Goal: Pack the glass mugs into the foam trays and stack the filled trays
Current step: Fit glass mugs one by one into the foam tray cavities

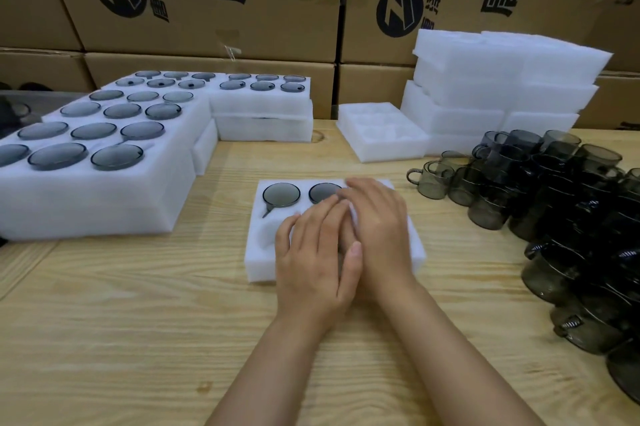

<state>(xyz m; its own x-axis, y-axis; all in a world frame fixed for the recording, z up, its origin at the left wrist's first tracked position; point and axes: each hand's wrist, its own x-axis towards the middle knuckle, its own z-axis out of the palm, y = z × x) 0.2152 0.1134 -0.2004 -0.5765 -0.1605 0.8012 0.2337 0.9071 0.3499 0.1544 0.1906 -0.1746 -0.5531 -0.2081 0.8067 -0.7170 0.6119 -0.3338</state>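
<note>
Glass mugs [571,200] of dark smoky tint are heaped loose at 3 o'clock on a wooden table [138,339]; the table is backed from 10 to 2 o'clock by printed cardboard boxes [207,34]. Filled trays [104,197] are stacked in a broad white block from 9 to 11 o'clock, each pocket showing a round rim; empty foam trays [502,79] are piled at 1 o'clock, behind the heap; a single empty tray [381,148] is laid flat just in front of that pile. At the centre the working tray [263,263] is set apart from the stacks; in its far row a first mug [281,194] is seated at 11 o'clock of the tray with a second mug [323,192] just beside it, partly covered by fingers. The left hand [311,266] is laid flat on the tray, fingers straight and relaxed, grasping nothing; the right hand [381,231] is arched over the tray's 1 o'clock corner, touching the left; whether anything is grasped beneath it cannot be told.
</note>
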